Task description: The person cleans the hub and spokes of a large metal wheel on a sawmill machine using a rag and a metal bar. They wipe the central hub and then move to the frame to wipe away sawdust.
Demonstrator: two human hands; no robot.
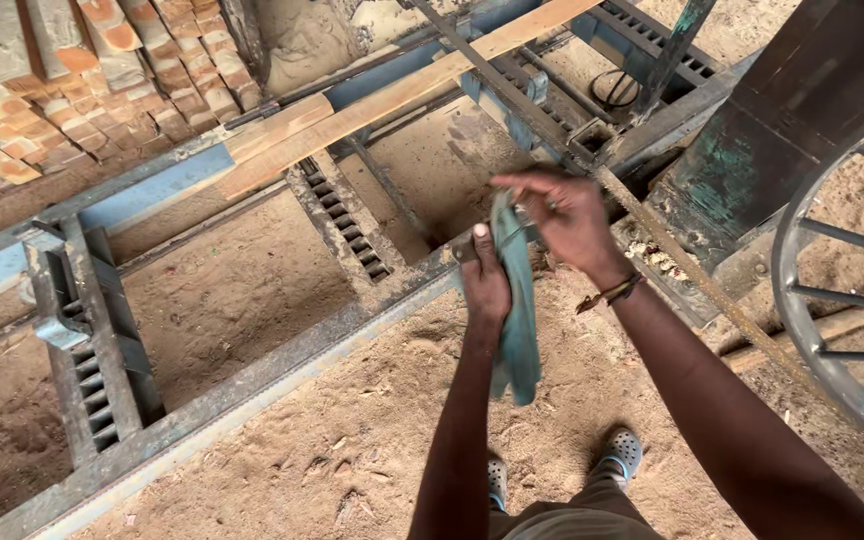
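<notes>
Fingers [527,190] pinching green cloth [519,300]

A cloth [518,300] hangs between both hands, above the metal rail [252,385]. Stacked boards [72,80] lie far left behind the rail; a spoked wheel [832,290] stands right.

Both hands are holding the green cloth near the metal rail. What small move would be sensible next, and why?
Probably pull the green cloth taut between the hands. The left hand grips it low with a closed fist, the right hand pinches its top edge, and its lower end hangs slack below the left fist. It hangs just above the sawdust-covered metal rail, not yet touching it as far as I can tell.
</notes>
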